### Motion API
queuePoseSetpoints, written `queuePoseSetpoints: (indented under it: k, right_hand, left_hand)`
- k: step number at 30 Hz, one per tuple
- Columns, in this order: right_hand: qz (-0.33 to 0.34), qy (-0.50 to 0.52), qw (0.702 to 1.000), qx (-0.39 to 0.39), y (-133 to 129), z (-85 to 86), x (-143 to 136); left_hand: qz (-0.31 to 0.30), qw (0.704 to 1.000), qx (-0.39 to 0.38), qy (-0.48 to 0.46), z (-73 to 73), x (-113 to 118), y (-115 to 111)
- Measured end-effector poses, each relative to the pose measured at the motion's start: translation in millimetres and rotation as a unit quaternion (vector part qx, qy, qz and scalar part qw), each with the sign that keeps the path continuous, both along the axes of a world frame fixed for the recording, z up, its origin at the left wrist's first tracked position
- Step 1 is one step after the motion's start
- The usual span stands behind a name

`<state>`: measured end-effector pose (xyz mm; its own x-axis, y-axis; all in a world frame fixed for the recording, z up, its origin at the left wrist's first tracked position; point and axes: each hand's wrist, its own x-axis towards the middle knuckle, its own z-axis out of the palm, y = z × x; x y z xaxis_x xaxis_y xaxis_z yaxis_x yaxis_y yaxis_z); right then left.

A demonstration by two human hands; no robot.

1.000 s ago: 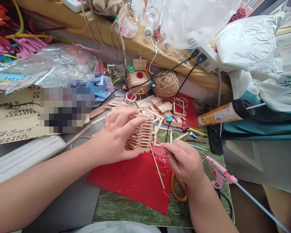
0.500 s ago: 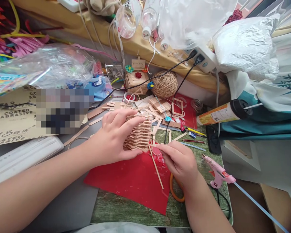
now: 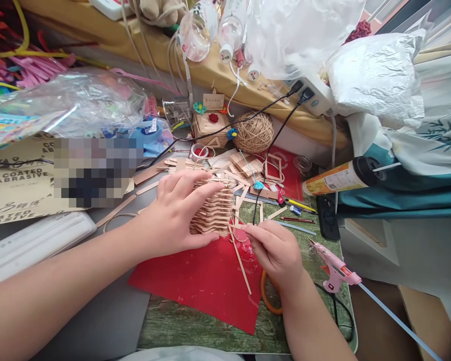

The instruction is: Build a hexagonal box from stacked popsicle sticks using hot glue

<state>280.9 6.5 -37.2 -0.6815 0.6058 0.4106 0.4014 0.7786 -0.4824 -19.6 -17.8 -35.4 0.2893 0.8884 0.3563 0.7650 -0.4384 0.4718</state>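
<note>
A stacked craft-stick structure point(image 3: 212, 210) with wavy, layered sides stands over the upper part of a red sheet point(image 3: 199, 281). My left hand point(image 3: 180, 210) is wrapped round its left side, thumb at the near edge and fingers over the top. At its lower right, my right hand point(image 3: 276, 250) pinches the end of a thin, light strand or stick point(image 3: 237, 226); which of the two is too small to tell. A narrow wooden stick point(image 3: 241, 265) lies slanting on the red sheet between the structure and my right wrist.
A pink glue gun point(image 3: 336, 265) lies at the right table edge, beside a phone point(image 3: 327, 218) and a cup point(image 3: 334, 178). Loose craft sticks point(image 3: 244, 165), a twine ball point(image 3: 253, 133) and a stick box point(image 3: 210, 130) are behind. Orange handles point(image 3: 266, 296) show beside my right wrist.
The whole view has shifted slightly, so most things appear a little further left. Both hands keep nearly the same grip and place at the structure.
</note>
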Motion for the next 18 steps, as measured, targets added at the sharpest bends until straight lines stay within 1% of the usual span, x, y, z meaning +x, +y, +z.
queuePoseSetpoints:
  k: [2, 7, 15, 18]
  right_hand:
    - [-0.003, 0.006, 1.0, 0.002, -0.8, -0.7, 1.9]
    - [0.017, 0.009, 1.0, 0.017, -2.9, -2.8, 2.2]
    - [0.004, -0.004, 1.0, -0.01, -1.8, -1.9, 0.1]
    - [0.007, -0.011, 0.999, 0.032, -5.1, 3.3, -0.3]
  left_hand:
    - [0.0, 1.0, 0.0, -0.002, 0.3, 0.0, 0.1]
    - [0.001, 1.0, 0.0, 0.0, -0.6, -0.3, 0.1]
    - [-0.009, 1.0, -0.004, -0.021, -2.4, -0.9, 0.9]
    - [-0.004, 1.0, -0.006, -0.014, -2.1, -0.9, 0.8]
